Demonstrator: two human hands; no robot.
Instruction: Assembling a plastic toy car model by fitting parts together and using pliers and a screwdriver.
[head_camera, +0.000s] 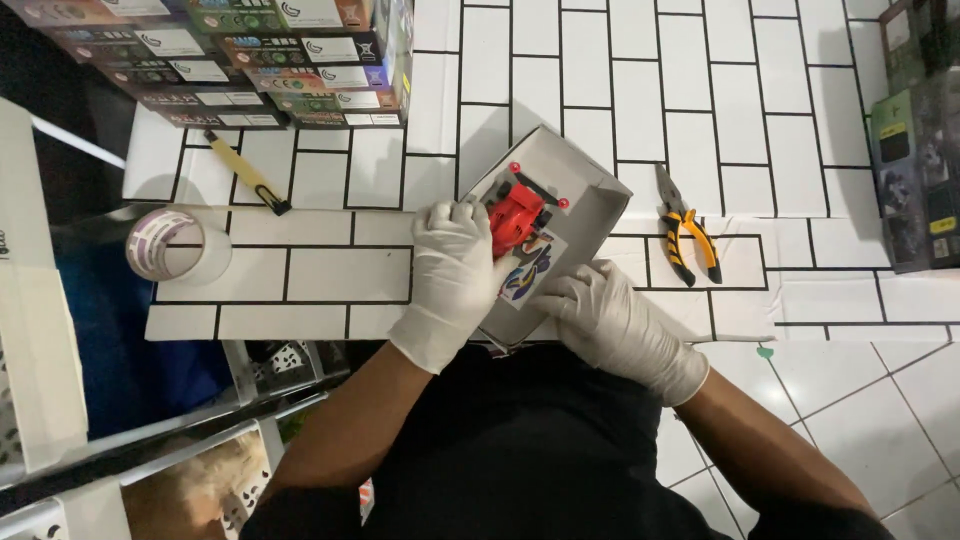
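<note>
An open grey cardboard box (590, 190) lies tilted on the white brick-patterned table. Inside it sits a red toy car (518, 215) with small red wheels, and a colourful sticker sheet (531, 268) lies under it. My left hand (452, 280), in a white glove, grips the box's left wall and touches the car. My right hand (612, 322), also gloved, holds the box's near right edge beside the sticker sheet.
Yellow-and-black pliers (686, 232) lie right of the box. A roll of clear tape (168, 245) and a yellow utility knife (246, 172) lie at the left. Stacked product boxes (250, 60) stand at the back left, dark boxes (915, 150) at the right edge.
</note>
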